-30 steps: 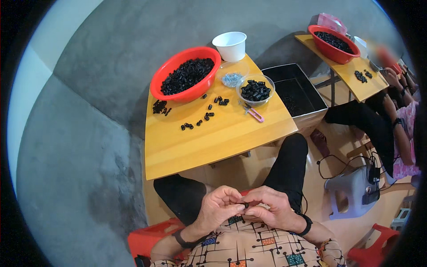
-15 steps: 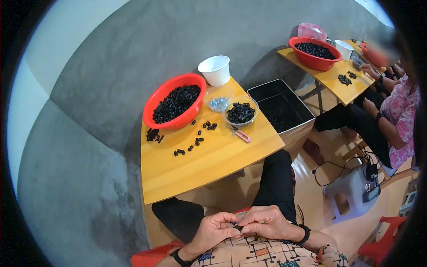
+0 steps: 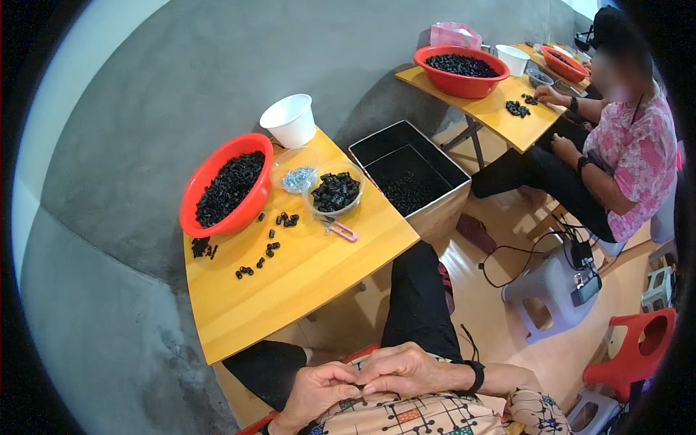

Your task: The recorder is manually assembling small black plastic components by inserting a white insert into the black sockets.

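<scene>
Above my lap, my left hand point(image 3: 319, 391) and my right hand point(image 3: 407, 370) meet with their fingertips pinched together. Between them is a small black piece point(image 3: 357, 387), mostly covered by the fingers, so its shape cannot be made out. On the yellow table point(image 3: 290, 290) in front lie several loose black cylindrical pieces point(image 3: 272, 246). A red basin point(image 3: 190, 210) heaped with black parts stands at the table's left, with a little pile of thin black bits point(image 3: 201, 247) below it. To its right are a clear bowl of black pieces point(image 3: 337, 192) and a clear dish of silvery metal bits point(image 3: 298, 179).
Pink-handled snips point(image 3: 341, 230) lie near the clear bowl, and a white tub point(image 3: 288, 121) stands at the back. A large open box point(image 3: 464, 177) with black parts sits right of the table. A co-worker point(image 3: 623, 159) sits at another yellow table point(image 3: 500, 119). A grey stool point(image 3: 540, 304) carries cables.
The view has swung right, so the tables shift left and more of the co-worker shows. My hands stay pinched together, their fingers now hiding more of the small black piece.
</scene>
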A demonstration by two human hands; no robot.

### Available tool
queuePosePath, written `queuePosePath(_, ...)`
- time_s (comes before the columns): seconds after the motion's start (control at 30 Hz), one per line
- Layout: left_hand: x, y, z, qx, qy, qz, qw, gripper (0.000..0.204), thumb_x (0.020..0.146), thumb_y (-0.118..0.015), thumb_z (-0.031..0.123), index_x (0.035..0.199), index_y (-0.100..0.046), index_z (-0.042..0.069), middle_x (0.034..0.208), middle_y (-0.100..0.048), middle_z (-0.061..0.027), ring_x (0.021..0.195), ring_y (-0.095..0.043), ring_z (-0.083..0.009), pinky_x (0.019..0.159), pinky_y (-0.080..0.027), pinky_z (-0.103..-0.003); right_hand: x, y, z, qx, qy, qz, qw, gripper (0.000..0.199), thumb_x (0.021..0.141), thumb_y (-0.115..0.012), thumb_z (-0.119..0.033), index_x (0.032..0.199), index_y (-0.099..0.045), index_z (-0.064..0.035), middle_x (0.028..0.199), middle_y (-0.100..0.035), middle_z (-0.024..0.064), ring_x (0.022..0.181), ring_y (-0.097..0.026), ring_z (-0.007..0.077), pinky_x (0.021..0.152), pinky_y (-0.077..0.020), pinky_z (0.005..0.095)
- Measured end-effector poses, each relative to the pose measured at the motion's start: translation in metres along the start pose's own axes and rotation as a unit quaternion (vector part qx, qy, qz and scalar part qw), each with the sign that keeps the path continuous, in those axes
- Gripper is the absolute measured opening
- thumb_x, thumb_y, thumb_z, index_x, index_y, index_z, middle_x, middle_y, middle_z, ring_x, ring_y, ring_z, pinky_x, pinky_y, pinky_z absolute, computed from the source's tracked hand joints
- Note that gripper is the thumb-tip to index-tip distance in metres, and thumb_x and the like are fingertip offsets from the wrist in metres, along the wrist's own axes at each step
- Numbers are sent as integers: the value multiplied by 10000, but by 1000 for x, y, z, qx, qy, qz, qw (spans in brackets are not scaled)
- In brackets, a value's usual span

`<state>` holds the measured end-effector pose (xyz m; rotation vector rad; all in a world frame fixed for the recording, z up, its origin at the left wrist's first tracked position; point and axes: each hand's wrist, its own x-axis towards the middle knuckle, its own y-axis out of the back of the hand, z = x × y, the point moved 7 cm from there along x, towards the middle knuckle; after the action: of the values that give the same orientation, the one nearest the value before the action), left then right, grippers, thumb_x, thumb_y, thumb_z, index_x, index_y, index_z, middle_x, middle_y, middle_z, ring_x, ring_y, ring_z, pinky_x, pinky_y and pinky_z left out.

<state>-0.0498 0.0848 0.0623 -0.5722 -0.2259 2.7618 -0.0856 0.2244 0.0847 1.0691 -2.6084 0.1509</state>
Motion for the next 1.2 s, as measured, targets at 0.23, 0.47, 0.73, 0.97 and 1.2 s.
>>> queuePosePath(0.23, -10, -12, 32, 152, -48, 28, 987, 80, 804, -647, 5, 881, -641, -16, 730, -651, -61, 627, -592, -92, 571, -470, -194, -6, -6, -9, -7, 51, 43, 998, 172, 801, -686, -111, 933, -644, -9, 837, -654, 102, 734, -645, 188, 637, -509, 273)
queuePosePath(0.47, -31, 1, 49, 201, -127, 32, 971, 68, 781, -639, -51, 847, -629, -33, 733, -645, -39, 645, -591, -76, 585, -478, -202, 7, -27, -17, -4, 40, 18, 999, 150, 821, -664, -68, 945, -624, 6, 873, -651, 102, 773, -646, 169, 649, -508, 253)
queuePosePath(0.73, -44, 28, 44, 138, -129, 85, 978, 46, 798, -607, -65, 839, -615, -45, 715, -632, -45, 626, -579, -78, 571, -470, -195, 34, -42, -18, -19, 50, 3, 999, 158, 812, -669, -114, 900, -610, 3, 815, -622, 106, 728, -629, 204, 623, -491, 289)
queuePosePath(0.97, -52, 20, 52, 171, -147, 96, 970, 72, 776, -643, -29, 843, -621, -40, 686, -620, -30, 599, -556, -77, 549, -453, -198, 30, -44, -42, -56, 99, 4, 993, 150, 828, -653, -124, 892, -616, 7, 799, -623, 121, 686, -636, 246, 578, -488, 301)
queuePosePath(1.2, -62, 16, 62, 235, -200, 100, 946, 64, 780, -645, 0, 825, -625, -39, 659, -626, -55, 574, -571, -100, 526, -459, -221, 26, -54, -28, -18, 77, -2, 997, 150, 824, -650, -120, 909, -609, -4, 806, -625, 102, 706, -641, 233, 598, -494, 302)
